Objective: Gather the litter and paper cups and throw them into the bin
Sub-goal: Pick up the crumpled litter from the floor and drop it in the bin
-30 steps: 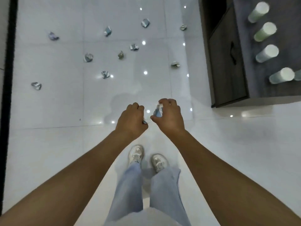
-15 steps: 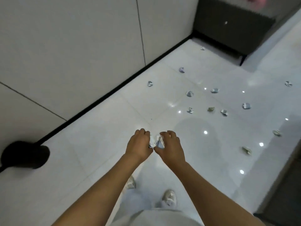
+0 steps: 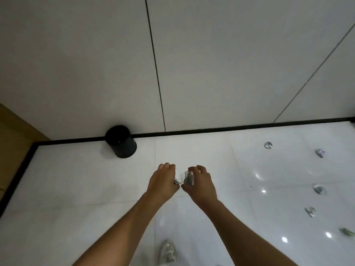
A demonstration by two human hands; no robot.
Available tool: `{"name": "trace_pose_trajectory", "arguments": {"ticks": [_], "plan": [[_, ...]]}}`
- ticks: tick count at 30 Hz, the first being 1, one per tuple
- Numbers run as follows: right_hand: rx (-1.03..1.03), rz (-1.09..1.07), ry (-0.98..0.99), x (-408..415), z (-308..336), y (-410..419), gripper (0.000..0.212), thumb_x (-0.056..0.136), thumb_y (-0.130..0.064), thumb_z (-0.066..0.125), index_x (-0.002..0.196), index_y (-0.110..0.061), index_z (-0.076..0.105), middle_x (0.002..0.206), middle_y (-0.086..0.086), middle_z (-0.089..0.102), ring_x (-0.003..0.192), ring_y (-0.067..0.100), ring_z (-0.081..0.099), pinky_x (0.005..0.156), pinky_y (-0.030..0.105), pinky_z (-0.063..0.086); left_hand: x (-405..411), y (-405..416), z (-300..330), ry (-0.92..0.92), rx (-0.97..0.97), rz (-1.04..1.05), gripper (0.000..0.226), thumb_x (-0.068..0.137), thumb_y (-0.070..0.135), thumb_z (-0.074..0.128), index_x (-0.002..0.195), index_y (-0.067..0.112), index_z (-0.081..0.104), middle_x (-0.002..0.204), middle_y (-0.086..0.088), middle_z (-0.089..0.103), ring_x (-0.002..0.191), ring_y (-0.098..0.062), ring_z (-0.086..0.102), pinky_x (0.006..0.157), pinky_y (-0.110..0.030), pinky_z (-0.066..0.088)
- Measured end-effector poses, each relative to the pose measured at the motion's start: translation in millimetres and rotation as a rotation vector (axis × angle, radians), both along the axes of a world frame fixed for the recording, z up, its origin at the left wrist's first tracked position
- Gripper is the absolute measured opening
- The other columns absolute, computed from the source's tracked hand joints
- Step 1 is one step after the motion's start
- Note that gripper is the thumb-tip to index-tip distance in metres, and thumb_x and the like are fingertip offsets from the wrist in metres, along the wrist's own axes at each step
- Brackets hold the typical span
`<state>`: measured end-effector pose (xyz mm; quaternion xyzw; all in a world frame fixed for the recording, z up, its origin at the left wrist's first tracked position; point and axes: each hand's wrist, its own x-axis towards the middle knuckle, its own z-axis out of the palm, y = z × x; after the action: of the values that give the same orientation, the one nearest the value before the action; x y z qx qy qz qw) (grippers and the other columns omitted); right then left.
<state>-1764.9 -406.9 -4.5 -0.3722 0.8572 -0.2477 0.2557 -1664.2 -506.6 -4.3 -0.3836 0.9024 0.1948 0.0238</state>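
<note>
Nearest the camera: one pale sneaker [image 3: 167, 252] on the white tiled floor [image 3: 76, 189], partly cut off at the bottom edge; second foot not in view.

Above it, both forearms extended forward, hands side by side and almost touching.
- Left hand [image 3: 163, 181]: grip curled around a crumpled paper scrap [image 3: 177, 180], only a pale edge visible past the thumb.
- Right hand [image 3: 199, 184]: grip pinched on a grey-blue paper wad [image 3: 188, 178], held between thumb and fingertips, most of it exposed.

Governing relation: black bin [image 3: 121, 141] stood ahead and to the left of both grips, against the black skirting [image 3: 230, 128], well apart from the hands. Left hand nearer to it. Bin appeared tilted toward the top of the view under the wide lens; opening faced away and interior not visible, so fill level could not be told.

Remaining litter to the right, on the floor: five crumpled wads [image 3: 268, 145] [image 3: 320, 153] [image 3: 319, 189] [image 3: 310, 211] [image 3: 347, 232], the last cut off by the right edge. Shapes too small to sort by kind.

Paper cups: none in view.

Judged step: carry to bin, release not yet made.
</note>
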Motion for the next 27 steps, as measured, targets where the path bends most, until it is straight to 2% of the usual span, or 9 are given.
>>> {"name": "trace_pose_trajectory", "arguments": {"ticks": [3, 6, 10, 13, 18, 23, 27], "plan": [[-0.014, 0.070, 0.016, 30, 3, -65, 0.060, 0.079, -0.031, 0.076, 0.133, -0.019, 0.052, 0.139, 0.003, 0.045, 0.120, 0.023, 0.050, 0.088, 0.028, 0.046, 38, -57, 5, 0.030, 0.006, 0.098, 0.053, 0.081, 0.033, 0.070, 0.126, 0.017, 0.048, 0.123, 0.000, 0.056, 0.111, -0.018, 0.049, 0.081, -0.024, 0.043], [0.002, 0.160, 0.015, 57, 4, -128, 0.064, 0.078, -0.034, 0.077, 0.135, -0.021, 0.050, 0.142, 0.002, 0.044, 0.121, 0.022, 0.050, 0.094, 0.029, 0.048, 75, -110, 4, 0.036, 0.027, 0.196, 0.052, 0.081, 0.037, 0.071, 0.124, 0.017, 0.050, 0.121, 0.000, 0.058, 0.109, -0.017, 0.052, 0.076, -0.019, 0.039], [0.026, 0.256, 0.002, 75, -2, -204, 0.065, 0.079, -0.034, 0.075, 0.136, -0.021, 0.048, 0.146, 0.002, 0.041, 0.123, 0.024, 0.049, 0.098, 0.031, 0.047, 105, -174, -4, 0.030, 0.031, 0.289, 0.049, 0.082, 0.038, 0.070, 0.122, 0.017, 0.050, 0.122, -0.001, 0.058, 0.110, -0.017, 0.053, 0.078, -0.020, 0.043], [0.052, 0.311, -0.011, 75, -11, -264, 0.066, 0.080, -0.035, 0.075, 0.138, -0.021, 0.046, 0.148, 0.003, 0.039, 0.126, 0.024, 0.047, 0.101, 0.032, 0.046, 113, -228, -12, 0.019, 0.037, 0.347, 0.048, 0.084, 0.038, 0.068, 0.123, 0.017, 0.049, 0.123, -0.001, 0.058, 0.112, -0.018, 0.052, 0.080, -0.021, 0.044], [0.068, 0.356, -0.021, 59, -26, -376, 0.065, 0.082, -0.034, 0.074, 0.139, -0.020, 0.045, 0.148, 0.003, 0.038, 0.128, 0.024, 0.045, 0.103, 0.034, 0.046, 106, -329, -23, 0.001, 0.058, 0.417, 0.055, 0.085, 0.039, 0.066, 0.132, 0.016, 0.048, 0.130, -0.003, 0.056, 0.119, -0.021, 0.052, 0.092, -0.027, 0.046], [0.100, 0.398, -0.022, 48, -32, -471, 0.064, 0.082, -0.032, 0.073, 0.138, -0.018, 0.045, 0.143, 0.005, 0.042, 0.123, 0.026, 0.047, 0.099, 0.033, 0.046, 103, -416, -22, -0.020, 0.106, 0.430, 0.049, 0.086, 0.039, 0.066, 0.126, 0.015, 0.051, 0.125, -0.003, 0.058, 0.115, -0.019, 0.054, 0.090, -0.026, 0.049], [0.149, 0.394, -0.062, 52, -41, -530, 0.065, 0.082, -0.031, 0.073, 0.139, -0.018, 0.044, 0.142, 0.005, 0.041, 0.124, 0.026, 0.046, 0.099, 0.033, 0.046, 112, -475, -22, -0.032, 0.127, 0.474, 0.052, 0.086, 0.039, 0.065, 0.129, 0.017, 0.048, 0.126, -0.003, 0.056, 0.117, -0.018, 0.051, 0.093, -0.026, 0.047]]}}
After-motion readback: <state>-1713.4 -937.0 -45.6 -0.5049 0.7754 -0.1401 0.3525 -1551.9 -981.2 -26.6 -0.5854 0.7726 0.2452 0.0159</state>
